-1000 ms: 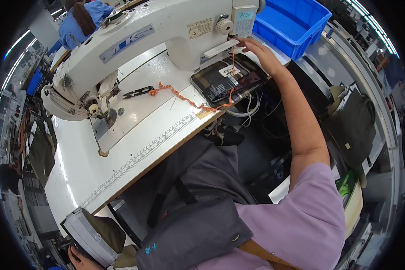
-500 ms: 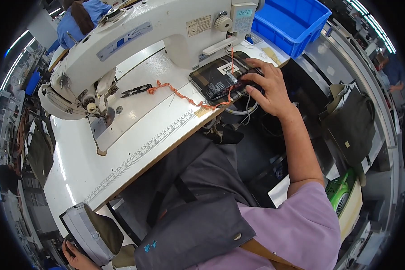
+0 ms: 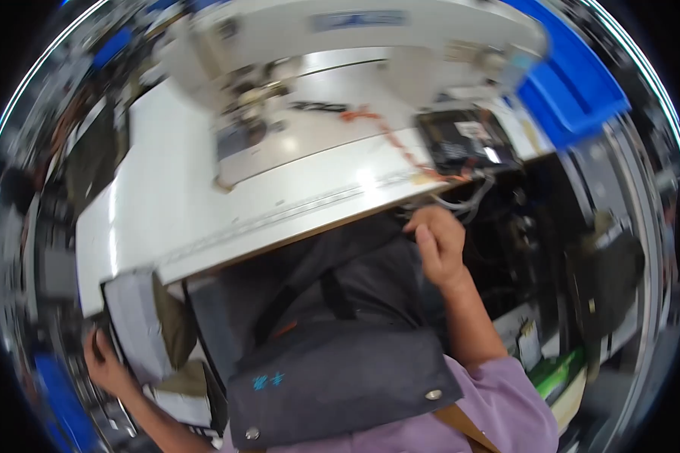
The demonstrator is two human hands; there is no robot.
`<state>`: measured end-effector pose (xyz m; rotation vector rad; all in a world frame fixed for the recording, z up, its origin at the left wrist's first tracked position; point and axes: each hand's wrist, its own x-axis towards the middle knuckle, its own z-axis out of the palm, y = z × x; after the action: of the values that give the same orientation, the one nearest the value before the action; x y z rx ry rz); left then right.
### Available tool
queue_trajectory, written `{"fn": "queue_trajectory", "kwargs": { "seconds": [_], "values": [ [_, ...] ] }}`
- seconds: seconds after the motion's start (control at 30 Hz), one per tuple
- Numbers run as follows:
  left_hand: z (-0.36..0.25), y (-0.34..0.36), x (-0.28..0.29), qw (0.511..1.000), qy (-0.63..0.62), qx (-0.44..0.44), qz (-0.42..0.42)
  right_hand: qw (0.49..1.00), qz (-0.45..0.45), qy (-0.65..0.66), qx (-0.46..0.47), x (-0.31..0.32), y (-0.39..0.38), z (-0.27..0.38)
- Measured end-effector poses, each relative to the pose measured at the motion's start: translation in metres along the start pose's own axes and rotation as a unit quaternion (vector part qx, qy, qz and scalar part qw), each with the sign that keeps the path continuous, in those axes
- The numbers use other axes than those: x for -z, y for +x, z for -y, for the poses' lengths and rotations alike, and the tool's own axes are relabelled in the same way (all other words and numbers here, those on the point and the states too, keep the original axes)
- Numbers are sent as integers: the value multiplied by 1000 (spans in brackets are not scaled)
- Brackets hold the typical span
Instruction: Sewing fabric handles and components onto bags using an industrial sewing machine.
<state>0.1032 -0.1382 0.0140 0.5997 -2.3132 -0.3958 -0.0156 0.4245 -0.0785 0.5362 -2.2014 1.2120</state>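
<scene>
My right hand (image 3: 437, 241) is loosely closed above my lap, just off the table's front edge, and I see nothing in its fingers. At far left, my left hand (image 3: 104, 364) has curved fingers apart, beside a stack of grey-white and olive fabric pieces (image 3: 137, 325) at the table corner. No held thing shows in it. On the table's right end lies a dark plaid flat item with a black glossy surface and a white label (image 3: 461, 140). A twisted orange cord (image 3: 393, 140) runs from it toward black thread snips (image 3: 317, 106). The picture is blurred by motion.
A white sewing machine (image 3: 431, 30) stands along the back of the white table (image 3: 166, 204), which has a ruler strip near its front edge. A blue bin (image 3: 582, 94) is at the back right. Dark fabric pieces (image 3: 608, 275) hang at the right.
My right hand has left the plaid item and drawn back toward me, its fingers curling. My left hand has come further into view beside the fabric stack. The whole view has turned.
</scene>
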Motion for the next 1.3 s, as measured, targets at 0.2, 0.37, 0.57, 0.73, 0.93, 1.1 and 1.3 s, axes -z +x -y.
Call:
{"fn": "queue_trajectory", "kwargs": {
  "seconds": [0.2,0.37,0.57,0.73,0.93,1.1,1.3],
  "values": [
    [-4,-18,-11,977,-194,81,-35,919,389,-3,62,-115,-49,-2],
    [34,-47,34,857,-437,237,-135,910,414,9,-5,-134,-65,-20],
    [81,-67,59,789,-482,335,-181,907,419,15,-44,-142,-63,-21],
    [94,-66,67,788,-472,339,-203,914,402,22,-49,-140,-61,-15],
    [98,-73,73,816,-438,325,-191,915,399,16,-64,-138,-64,-14],
    [99,-82,74,848,-392,328,-140,916,395,17,-60,-136,-66,-14],
    [104,-73,76,838,-413,337,-112,913,403,21,-54,-141,-66,-17]
  ]
}}
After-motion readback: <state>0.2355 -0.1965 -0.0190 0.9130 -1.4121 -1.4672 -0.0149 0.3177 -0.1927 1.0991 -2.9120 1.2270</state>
